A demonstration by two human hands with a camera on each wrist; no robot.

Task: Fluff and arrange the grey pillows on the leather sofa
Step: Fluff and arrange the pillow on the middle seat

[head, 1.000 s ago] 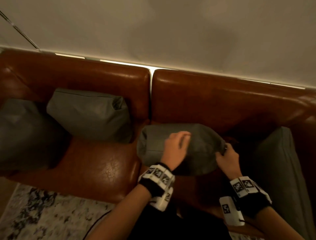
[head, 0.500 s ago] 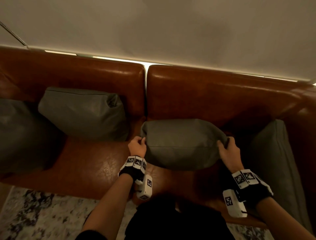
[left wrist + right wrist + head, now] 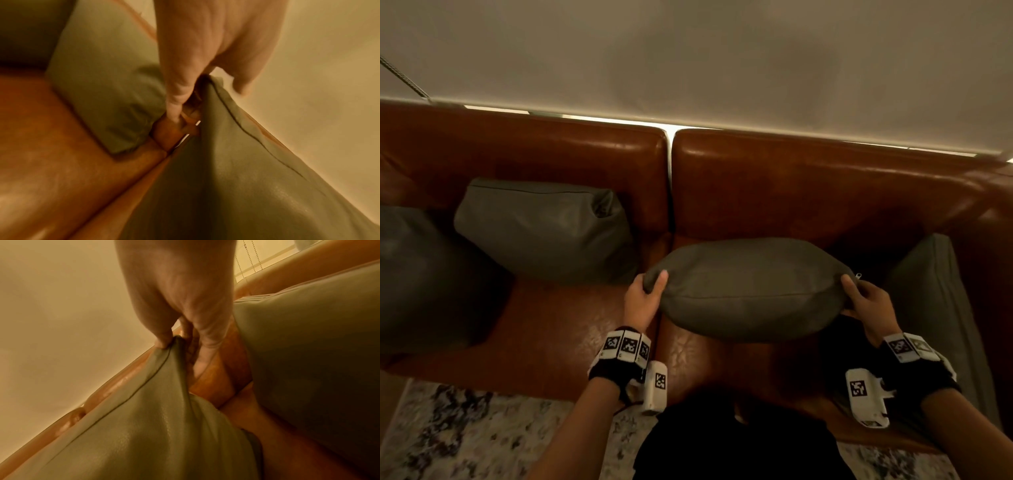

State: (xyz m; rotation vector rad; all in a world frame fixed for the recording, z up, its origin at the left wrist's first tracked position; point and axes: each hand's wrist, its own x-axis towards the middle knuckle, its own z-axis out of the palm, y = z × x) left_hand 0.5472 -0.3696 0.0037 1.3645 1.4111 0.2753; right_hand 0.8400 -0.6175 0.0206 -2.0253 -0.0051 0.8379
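Observation:
A grey pillow (image 3: 750,291) lies lengthwise over the right seat of the brown leather sofa (image 3: 808,192), held at both ends. My left hand (image 3: 645,296) grips its left corner, thumb on top. My right hand (image 3: 859,294) grips the right corner by the zip. In the left wrist view my left hand (image 3: 197,84) pinches the seamed corner of the pillow (image 3: 236,178). In the right wrist view my right hand (image 3: 176,337) pinches the other corner of the pillow (image 3: 154,426).
A second grey pillow (image 3: 544,229) leans on the left backrest, a larger one (image 3: 421,281) sits at the far left, and another (image 3: 941,325) stands against the right armrest. A patterned rug (image 3: 465,438) lies before the sofa. A pale wall (image 3: 688,51) is behind.
My left hand left the top of the pillow and took its left corner. The pillow, now held at both ends, has been lifted and plumped into a fuller shape.

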